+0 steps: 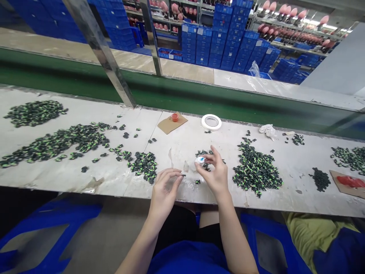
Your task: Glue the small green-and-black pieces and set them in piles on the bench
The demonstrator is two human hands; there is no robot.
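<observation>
My left hand (pixel 166 187) is closed in a pinch at the front of the white worktable (pixel 114 178). Between its thumb and fingertips is a small dark part (pixel 183 175), too small to name more exactly. In my right hand (pixel 214 173) is a small white bottle (pixel 200 160) with a blue mark, gripped between thumb and fingers. Several dark green-and-black parts lie on the table behind and beneath that hand. One loose black part (pixel 197 182) sits between my hands, near the table's front edge.
Heaps of green-and-black parts lie left (pixel 54 144) and right (pixel 255 167). Farther back are a white tape roll (pixel 203 122), a red cup (pixel 175 117) on cardboard (pixel 164 126) and crumpled tissue (pixel 267 131). A green conveyor belt (pixel 182 93) runs behind the table. Blue stools flank me.
</observation>
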